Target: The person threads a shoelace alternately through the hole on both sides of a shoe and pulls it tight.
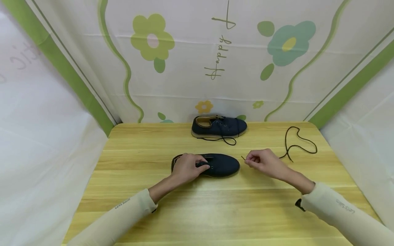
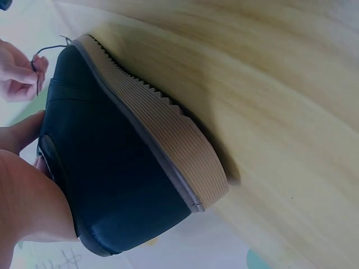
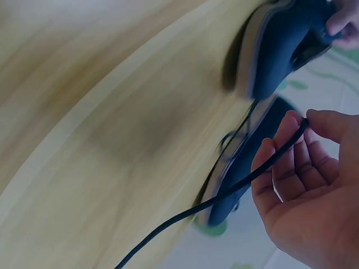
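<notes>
The left hand (image 1: 186,167) is gripping the heel end of the near shoe (image 1: 220,165), one of two navy shoes with ribbed tan soles lying on the wooden table (image 1: 138,147). The far shoe (image 1: 219,126) is sitting at the back edge. The right hand (image 1: 263,162) is pinching one thin, dark, round-cord lace (image 1: 297,145), its loose length curling rightward

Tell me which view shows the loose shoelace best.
The head view: the whole loose shoelace lies looped on the table, its end pinched in the right hand. The right wrist view shows only a stretch across the fingers; the left wrist view only its tip.
</notes>
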`<state>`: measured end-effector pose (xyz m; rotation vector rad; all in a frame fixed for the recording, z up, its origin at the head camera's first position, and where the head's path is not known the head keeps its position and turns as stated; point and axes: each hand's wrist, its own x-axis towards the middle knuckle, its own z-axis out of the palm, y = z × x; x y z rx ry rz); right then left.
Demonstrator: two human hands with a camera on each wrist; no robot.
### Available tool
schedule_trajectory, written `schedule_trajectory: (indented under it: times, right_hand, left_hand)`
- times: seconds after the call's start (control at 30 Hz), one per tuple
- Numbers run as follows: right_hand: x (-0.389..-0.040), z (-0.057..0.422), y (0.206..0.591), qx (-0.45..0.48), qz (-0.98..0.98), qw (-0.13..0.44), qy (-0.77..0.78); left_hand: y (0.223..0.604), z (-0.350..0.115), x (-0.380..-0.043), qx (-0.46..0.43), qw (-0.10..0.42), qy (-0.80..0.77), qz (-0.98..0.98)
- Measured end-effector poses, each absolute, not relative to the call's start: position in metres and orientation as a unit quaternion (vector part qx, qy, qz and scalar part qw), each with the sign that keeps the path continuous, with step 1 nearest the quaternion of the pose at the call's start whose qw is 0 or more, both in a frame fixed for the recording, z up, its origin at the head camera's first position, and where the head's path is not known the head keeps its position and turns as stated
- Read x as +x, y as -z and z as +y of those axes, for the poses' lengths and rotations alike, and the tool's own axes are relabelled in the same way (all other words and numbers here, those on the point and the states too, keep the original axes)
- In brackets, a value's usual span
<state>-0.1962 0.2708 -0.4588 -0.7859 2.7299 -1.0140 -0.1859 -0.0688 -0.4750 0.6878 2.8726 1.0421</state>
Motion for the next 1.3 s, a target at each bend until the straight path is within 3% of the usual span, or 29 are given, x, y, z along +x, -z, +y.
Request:
schedule_trajectory:
  times: [0.37,0.6,1.3]
  right_hand:
    - [-0.188,0.214,0.464,-0.312,0.867,0.116,0.370]
    - [-0.186,0.189,0.469,-0.330,0.857,0.116,0.378]
    - [-0.185,0.170,0.478,-0.301,0.871,0.112,0.372]
  left_hand:
    - [0.477,-0.068,-0.187,0.217,-0.006,-0.337,0.916]
    - [0.478,-0.069,-0.189,0.220,-0.015,-0.339,0.915]
    - [0.480,-0.070,-0.187,0.239,-0.019,-0.359,0.902]
